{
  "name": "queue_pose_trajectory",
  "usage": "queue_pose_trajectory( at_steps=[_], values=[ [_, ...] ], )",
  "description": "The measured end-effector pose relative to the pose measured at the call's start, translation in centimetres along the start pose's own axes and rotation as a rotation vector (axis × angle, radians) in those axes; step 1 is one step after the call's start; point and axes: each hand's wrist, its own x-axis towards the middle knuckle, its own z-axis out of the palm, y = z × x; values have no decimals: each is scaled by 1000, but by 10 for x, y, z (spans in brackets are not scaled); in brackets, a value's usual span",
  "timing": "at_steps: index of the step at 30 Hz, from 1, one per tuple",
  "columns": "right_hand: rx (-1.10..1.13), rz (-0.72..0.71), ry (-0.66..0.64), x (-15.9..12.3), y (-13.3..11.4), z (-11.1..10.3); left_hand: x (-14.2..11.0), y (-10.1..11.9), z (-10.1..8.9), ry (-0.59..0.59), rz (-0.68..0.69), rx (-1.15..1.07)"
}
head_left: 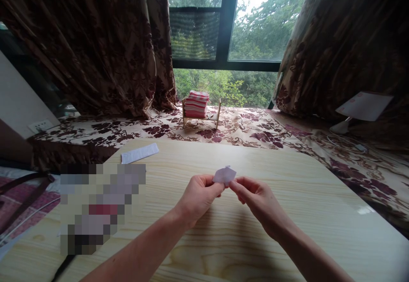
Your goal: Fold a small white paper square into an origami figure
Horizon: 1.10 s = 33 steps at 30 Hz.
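A small folded piece of whitish paper (pixel 224 174) is held up above the wooden table (pixel 198 256). My left hand (pixel 200 197) pinches its left and lower edge between thumb and fingers. On the other side, my right hand (pixel 255 194) has its thumb and forefinger closed at the paper's lower right corner. A small tip sticks up from the paper's top edge. The fingers partly hide its lower side.
A folded printed paper strip (pixel 139 153) lies at the table's far left. Left of my arm a pixelated patch hides something. Beyond the table, a small wooden rack (pixel 202 118) holds folded red-and-white cloths (pixel 196 104). A lamp (pixel 364 106) stands far right.
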Motion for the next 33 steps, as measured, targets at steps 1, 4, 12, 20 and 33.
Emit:
queue_pose_trajectory(
  at_steps=[1,4,12,20,33],
  values=[
    [11,3,3,0,0,0,0,1,0,6,3,4],
    [44,-18,50,1,1,1,0,4,1,25,9,14],
    [64,-77,37,1,1,1,-1,4,1,4,14,10],
    [26,-63,89,0,-1,0,0,3,0,59,7,0],
    [137,-95,-5,-1,-2,6,1,-2,1,34,46,65]
  ],
)
